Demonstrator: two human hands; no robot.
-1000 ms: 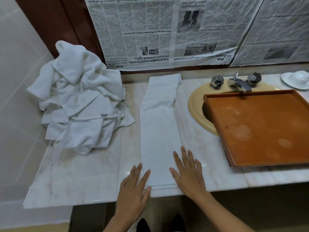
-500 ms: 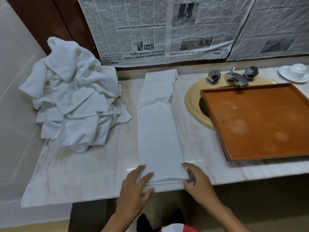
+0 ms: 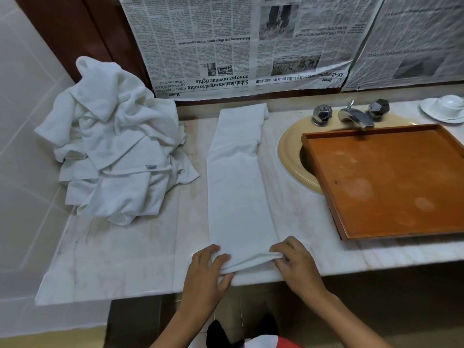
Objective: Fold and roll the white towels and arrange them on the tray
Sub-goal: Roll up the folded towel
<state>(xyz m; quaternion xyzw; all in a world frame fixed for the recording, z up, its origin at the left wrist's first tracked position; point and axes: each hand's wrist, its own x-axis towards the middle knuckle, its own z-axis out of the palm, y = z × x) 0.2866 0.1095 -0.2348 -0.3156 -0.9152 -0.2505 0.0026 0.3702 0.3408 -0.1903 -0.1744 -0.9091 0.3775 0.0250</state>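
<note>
My left hand (image 3: pixel 206 270) and right hand (image 3: pixel 296 262) pinch the near corners of the folded towel (image 3: pixel 238 187), which lies long on the counter (image 3: pixel 120 259) between the towel pile (image 3: pixel 115 146) and the tray (image 3: pixel 391 182).

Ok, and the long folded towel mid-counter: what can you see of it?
The folded towel is white, soft terry by its look, folded into a long narrow strip lying flat on the pale marble counter, running from the front edge back to the wall. Its far end is slightly rumpled. The left hand and right hand each pinch a near corner, with that edge raised a little. It lies between the towel pile on its left and the sink on its right, touching neither.
</note>
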